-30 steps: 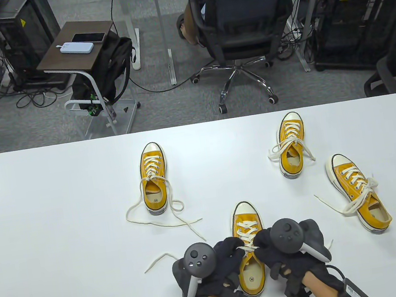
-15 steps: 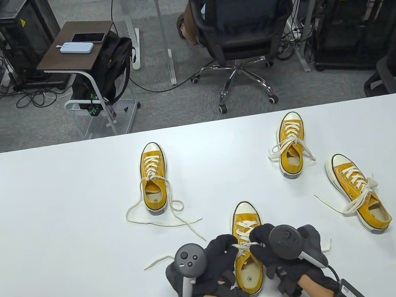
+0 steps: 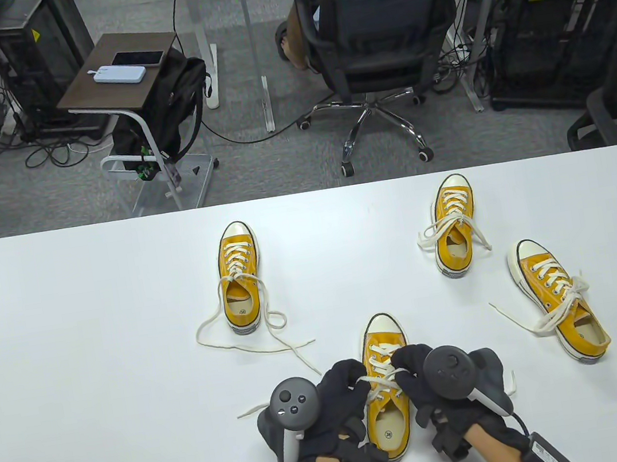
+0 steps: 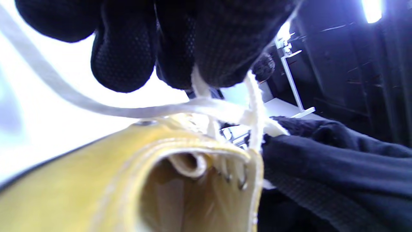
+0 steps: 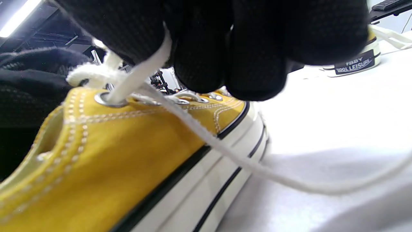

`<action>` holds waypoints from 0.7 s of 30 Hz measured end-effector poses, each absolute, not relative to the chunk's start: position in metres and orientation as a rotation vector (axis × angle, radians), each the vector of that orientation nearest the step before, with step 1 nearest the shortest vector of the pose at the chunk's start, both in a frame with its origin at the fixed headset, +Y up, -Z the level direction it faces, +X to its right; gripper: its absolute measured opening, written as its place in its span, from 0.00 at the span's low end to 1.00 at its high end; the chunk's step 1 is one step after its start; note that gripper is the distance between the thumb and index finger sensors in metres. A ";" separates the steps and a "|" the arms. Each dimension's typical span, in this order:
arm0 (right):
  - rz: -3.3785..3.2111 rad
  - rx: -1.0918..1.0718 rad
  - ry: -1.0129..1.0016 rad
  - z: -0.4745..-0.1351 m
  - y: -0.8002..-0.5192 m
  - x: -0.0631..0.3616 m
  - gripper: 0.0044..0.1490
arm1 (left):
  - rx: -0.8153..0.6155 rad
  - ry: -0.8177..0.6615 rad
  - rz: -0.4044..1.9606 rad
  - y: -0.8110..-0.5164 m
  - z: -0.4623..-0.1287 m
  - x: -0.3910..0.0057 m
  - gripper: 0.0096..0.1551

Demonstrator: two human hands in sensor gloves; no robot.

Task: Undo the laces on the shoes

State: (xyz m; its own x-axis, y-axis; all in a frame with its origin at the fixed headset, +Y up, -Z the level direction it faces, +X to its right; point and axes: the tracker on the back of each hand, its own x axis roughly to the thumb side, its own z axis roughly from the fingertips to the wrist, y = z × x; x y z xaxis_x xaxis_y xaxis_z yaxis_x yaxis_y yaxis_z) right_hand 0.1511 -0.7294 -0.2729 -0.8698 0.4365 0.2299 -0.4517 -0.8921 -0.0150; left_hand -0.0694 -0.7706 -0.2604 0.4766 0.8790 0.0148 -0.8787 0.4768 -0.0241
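A yellow sneaker (image 3: 390,415) with white laces (image 3: 382,380) stands at the near middle of the white table, toe pointing away. My left hand (image 3: 349,382) pinches the lace on the shoe's left side; in the left wrist view its fingers (image 4: 206,48) hold lace strands (image 4: 254,106) above the shoe opening (image 4: 180,190). My right hand (image 3: 407,369) pinches the lace on the right side; in the right wrist view its fingers (image 5: 199,42) hold a strand (image 5: 141,77) rising from the top eyelet of the shoe (image 5: 106,154). Loose lace ends trail left (image 3: 251,409) and right (image 3: 510,383).
Three more yellow sneakers stand on the table: one at centre left (image 3: 239,279) with long loose laces, one at far right back (image 3: 454,226) and one at the right (image 3: 561,300), the last two with laces that look tied. Beyond the table's far edge (image 3: 303,193) is office floor.
Both hands have shifted slightly forward and inward over the shoe's laces. The shoe has slid a little toward me and the left loose lace end has drawn in toward the shoe.
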 end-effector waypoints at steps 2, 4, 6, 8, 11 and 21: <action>2.675 0.296 -0.100 -0.273 -0.729 0.152 0.25 | -0.003 -0.028 1.081 -0.770 -0.261 -0.070 0.22; 2.669 0.268 -0.134 -0.273 -0.728 0.155 0.24 | -0.033 -0.026 1.068 -0.769 -0.262 -0.071 0.25; 2.660 0.257 -0.115 -0.274 -0.729 0.158 0.23 | -0.013 -0.033 1.073 -0.770 -0.262 -0.071 0.19; 2.651 0.247 -0.093 -0.275 -0.730 0.159 0.23 | -0.031 -0.015 1.048 -0.770 -0.262 -0.071 0.19; 2.648 0.244 -0.081 -0.276 -0.730 0.159 0.24 | -0.026 0.000 1.069 -0.771 -0.262 -0.074 0.20; 2.618 0.191 -0.088 -0.279 -0.728 0.170 0.24 | -0.026 0.085 1.094 -0.773 -0.263 -0.085 0.20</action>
State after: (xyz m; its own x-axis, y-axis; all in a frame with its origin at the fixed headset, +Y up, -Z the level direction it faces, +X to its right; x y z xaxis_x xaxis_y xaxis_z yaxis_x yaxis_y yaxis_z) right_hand 0.1700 -0.7282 -0.2791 -0.8605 0.4862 0.1522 -0.4953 -0.8683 -0.0263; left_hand -0.0846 -0.7734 -0.2629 0.4560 0.8862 -0.0822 -0.8882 0.4589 0.0210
